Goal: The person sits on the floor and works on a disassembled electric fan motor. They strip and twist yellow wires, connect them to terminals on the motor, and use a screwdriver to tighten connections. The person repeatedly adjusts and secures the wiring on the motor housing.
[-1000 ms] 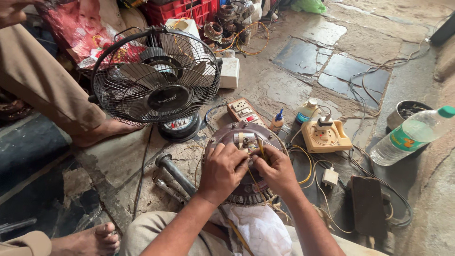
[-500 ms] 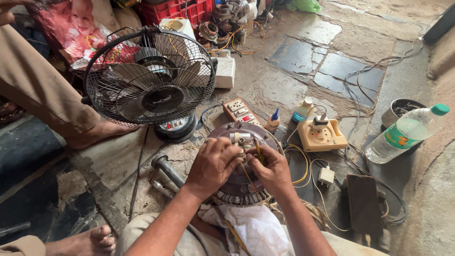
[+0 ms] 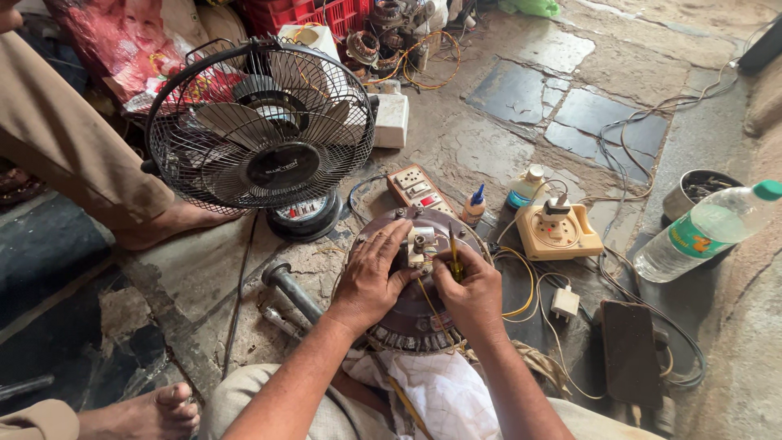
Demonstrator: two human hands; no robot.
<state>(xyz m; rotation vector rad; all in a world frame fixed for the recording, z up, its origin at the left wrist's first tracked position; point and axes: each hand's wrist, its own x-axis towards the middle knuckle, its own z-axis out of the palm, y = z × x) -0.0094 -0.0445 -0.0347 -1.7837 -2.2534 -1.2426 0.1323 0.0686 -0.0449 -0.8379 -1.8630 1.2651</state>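
- Since the earlier frame, your left hand (image 3: pixel 371 277) has slid onto the round motor (image 3: pixel 411 314) on your lap.
- Right hand (image 3: pixel 471 292): fingers clamped on a yellow screwdriver (image 3: pixel 454 254); judged step, working the central terminal; keep the tip steady.

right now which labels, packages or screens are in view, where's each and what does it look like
Plastic bottle: far right, lying tilted; clear, green cap, green and orange label.
Glue bottle: behind the motor; small, blue tip.
Phone: lower right, flat; dark blank screen.
Fan badge: round, black, at grille centre.
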